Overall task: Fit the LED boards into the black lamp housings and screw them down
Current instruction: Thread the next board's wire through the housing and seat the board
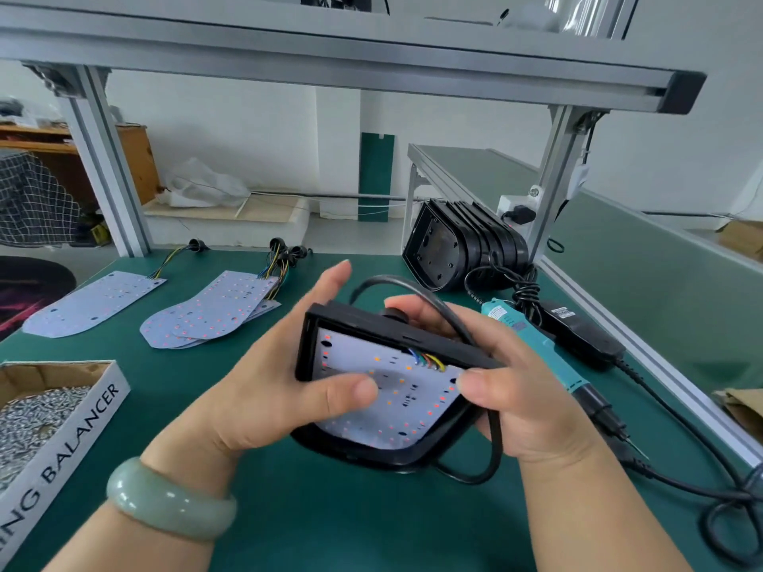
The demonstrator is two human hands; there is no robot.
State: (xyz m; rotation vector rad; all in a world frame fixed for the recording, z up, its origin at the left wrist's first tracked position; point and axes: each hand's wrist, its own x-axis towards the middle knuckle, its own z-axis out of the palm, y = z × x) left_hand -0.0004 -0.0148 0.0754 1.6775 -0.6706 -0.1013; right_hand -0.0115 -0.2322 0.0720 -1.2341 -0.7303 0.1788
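Left hand point(268, 390) and right hand point(524, 398) grasp the black plastic lamp housing point(351, 324) above the green desk point(330, 509), thumbs pressing the white LED board point(396, 390) inside it. Risk: coloured wires point(429, 360) pinched under the board; a tilted board would misalign the screw holes.

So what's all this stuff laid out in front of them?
Lamp housing: one, black, in both hands.
LED board: one, white, inside that housing.
Spare housings: stack, black, back right.
Loose LED boards: one plus a pile, white, left.
Screw box: one, white, far left.
Electric screwdriver: one, teal, right.
Power adapter: one, black, beside screwdriver.
Bracelet: one, pale green, left wrist.
Left hand: grip on housing, thumb on board.
Right hand: grip on housing's right edge.
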